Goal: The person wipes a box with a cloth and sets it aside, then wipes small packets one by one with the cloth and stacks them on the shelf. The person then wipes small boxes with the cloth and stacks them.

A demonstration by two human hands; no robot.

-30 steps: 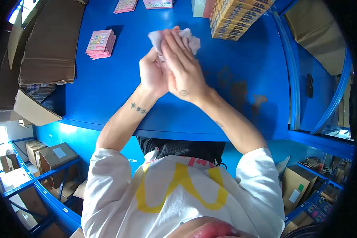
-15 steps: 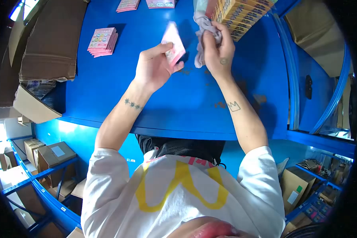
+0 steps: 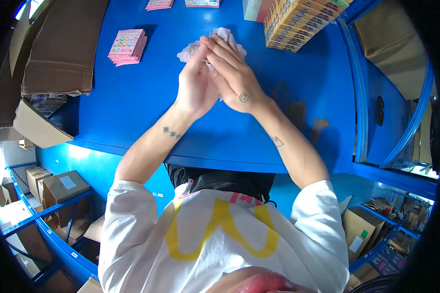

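Note:
My left hand [image 3: 195, 90] and my right hand [image 3: 237, 78] meet over the middle of the blue table. A pale, crumpled cloth [image 3: 224, 35] pokes out around the fingertips of both. With its fingers laid together, my right hand presses the cloth towards my left palm. The pink packet gripped by my left hand is covered now by the cloth and the hands. To the left of them sits a stack of pink printed packets [image 3: 127, 46].
More pink packets [image 3: 159, 4] and a pink-and-white printed pack [image 3: 202, 3] lie at the far edge. Stacked yellow boxes [image 3: 298, 27] stand at back right, beside a pale box [image 3: 254, 10]. An open cardboard box [image 3: 58, 63] borders the left. Brown stains [image 3: 320, 124] mark the blue table [image 3: 146, 107].
My right hand has brought the cloth leftward from beside the yellow boxes onto the packet in my left hand. The hands, apart before, are together, and the packet has gone from sight.

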